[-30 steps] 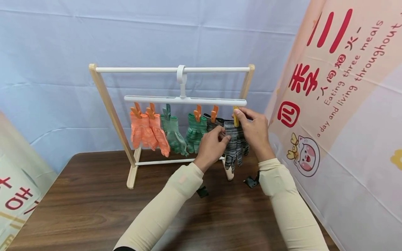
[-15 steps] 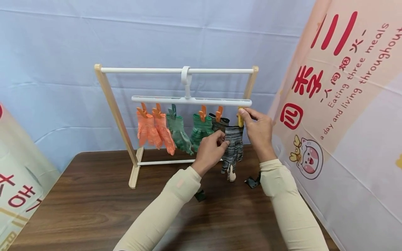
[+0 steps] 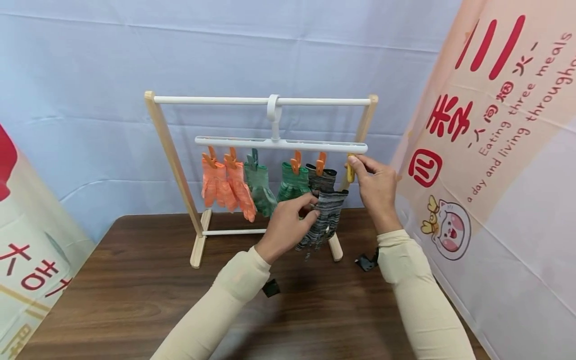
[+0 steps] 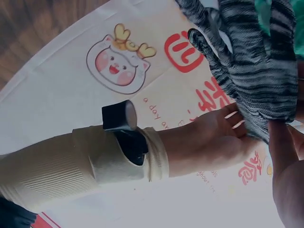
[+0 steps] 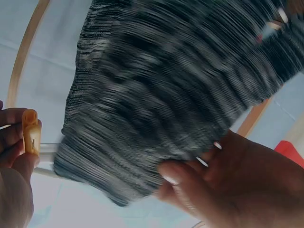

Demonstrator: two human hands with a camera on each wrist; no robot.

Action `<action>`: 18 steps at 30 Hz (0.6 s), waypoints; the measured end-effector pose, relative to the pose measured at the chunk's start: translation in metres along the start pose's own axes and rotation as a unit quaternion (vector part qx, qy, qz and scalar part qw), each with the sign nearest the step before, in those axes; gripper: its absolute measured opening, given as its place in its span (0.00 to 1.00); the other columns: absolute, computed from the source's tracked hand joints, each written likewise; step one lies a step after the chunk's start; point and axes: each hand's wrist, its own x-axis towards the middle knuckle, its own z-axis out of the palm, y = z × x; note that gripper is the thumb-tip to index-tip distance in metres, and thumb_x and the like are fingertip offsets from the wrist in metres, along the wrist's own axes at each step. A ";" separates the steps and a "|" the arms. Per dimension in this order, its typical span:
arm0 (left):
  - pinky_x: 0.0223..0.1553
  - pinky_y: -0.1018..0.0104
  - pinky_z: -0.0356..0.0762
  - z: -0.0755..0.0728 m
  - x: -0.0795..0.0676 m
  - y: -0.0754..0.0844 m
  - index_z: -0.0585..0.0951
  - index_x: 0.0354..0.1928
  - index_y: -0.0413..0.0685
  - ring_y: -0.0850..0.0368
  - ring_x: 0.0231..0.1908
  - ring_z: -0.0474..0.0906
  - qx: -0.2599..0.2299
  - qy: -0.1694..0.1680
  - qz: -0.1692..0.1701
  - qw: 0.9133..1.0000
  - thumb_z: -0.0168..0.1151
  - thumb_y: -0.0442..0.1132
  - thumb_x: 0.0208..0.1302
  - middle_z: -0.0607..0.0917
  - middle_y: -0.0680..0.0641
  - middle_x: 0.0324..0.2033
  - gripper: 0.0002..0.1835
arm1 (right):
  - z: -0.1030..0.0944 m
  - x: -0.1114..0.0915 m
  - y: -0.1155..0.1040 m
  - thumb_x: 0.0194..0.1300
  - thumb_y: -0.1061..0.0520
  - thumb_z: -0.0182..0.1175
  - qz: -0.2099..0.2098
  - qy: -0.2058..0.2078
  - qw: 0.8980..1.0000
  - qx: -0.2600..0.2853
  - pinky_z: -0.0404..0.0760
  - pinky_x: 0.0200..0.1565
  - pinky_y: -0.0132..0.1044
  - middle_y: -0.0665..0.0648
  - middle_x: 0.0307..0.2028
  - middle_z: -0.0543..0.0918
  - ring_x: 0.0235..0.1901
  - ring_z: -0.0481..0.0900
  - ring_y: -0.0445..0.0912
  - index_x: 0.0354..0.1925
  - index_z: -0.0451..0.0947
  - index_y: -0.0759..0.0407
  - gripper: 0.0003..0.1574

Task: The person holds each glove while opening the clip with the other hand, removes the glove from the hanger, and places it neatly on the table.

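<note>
My left hand [image 3: 289,220] pinches the edge of a grey-and-black striped knit glove [image 3: 326,215], which hangs tilted below the hanger bar. In the right wrist view that glove [image 5: 156,95] is blurred and fills much of the picture, with the left thumb on its cuff. Between the thumb and fingers of my right hand [image 3: 379,187] is a yellow clothespin [image 3: 351,168], just under the bar's right end. The clothespin [image 5: 31,133] stands apart from the glove. Behind it a second dark striped glove [image 3: 320,179] hangs from an orange clothespin [image 3: 321,163].
A white hanger [image 3: 315,146] hangs on a wooden rack [image 3: 173,165]. Along it, orange gloves [image 3: 216,182] and green gloves [image 3: 257,185] are clipped. The rack stands on a brown table [image 3: 135,280]; a printed cloth [image 3: 495,190] borders the right side.
The striped glove has come away from the yellow clothespin and moved down and left with my left hand. My right hand still holds the clothespin at the bar's end.
</note>
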 end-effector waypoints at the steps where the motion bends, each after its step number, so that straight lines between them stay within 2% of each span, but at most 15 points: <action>1: 0.29 0.68 0.72 -0.004 -0.003 -0.002 0.78 0.45 0.57 0.68 0.26 0.73 0.005 0.002 0.002 1.000 0.57 0.42 0.63 0.78 0.60 0.28 0.08 | 0.000 0.000 0.000 0.58 0.43 0.62 0.000 0.000 1.000 0.001 0.70 0.30 0.28 0.56 0.31 0.85 0.33 0.78 0.37 0.39 0.85 0.51 0.17; 6: 0.25 0.69 0.69 -0.024 -0.019 -0.012 0.77 0.42 0.57 0.67 0.21 0.69 0.036 0.020 0.011 0.999 0.55 0.42 0.64 0.76 0.61 0.25 0.06 | -0.001 -0.001 0.000 0.58 0.43 0.61 0.003 -0.009 1.000 0.000 0.71 0.30 0.29 0.56 0.32 0.85 0.34 0.78 0.38 0.40 0.85 0.51 0.17; 10: 0.19 0.68 0.62 -0.040 -0.029 -0.021 0.75 0.40 0.55 0.65 0.15 0.63 0.073 0.038 0.036 0.996 0.53 0.39 0.65 0.72 0.59 0.18 0.04 | -0.002 0.000 0.002 0.58 0.41 0.60 0.001 -0.013 1.000 -0.003 0.71 0.30 0.30 0.55 0.32 0.85 0.34 0.78 0.39 0.40 0.85 0.51 0.19; 13: 0.19 0.68 0.60 -0.052 -0.035 -0.030 0.75 0.41 0.54 0.64 0.14 0.61 0.105 0.055 0.048 0.992 0.54 0.38 0.64 0.69 0.58 0.16 0.05 | -0.002 0.001 0.002 0.58 0.40 0.59 -0.002 -0.009 1.000 -0.008 0.70 0.30 0.31 0.54 0.31 0.85 0.34 0.78 0.38 0.40 0.85 0.51 0.20; 18: 0.20 0.67 0.61 -0.067 -0.048 -0.048 0.78 0.45 0.55 0.64 0.15 0.62 0.127 0.074 0.024 0.989 0.56 0.37 0.62 0.70 0.58 0.17 0.10 | 0.000 -0.001 0.001 0.58 0.39 0.59 0.006 -0.011 1.000 -0.017 0.70 0.29 0.31 0.54 0.32 0.85 0.34 0.78 0.39 0.40 0.85 0.50 0.21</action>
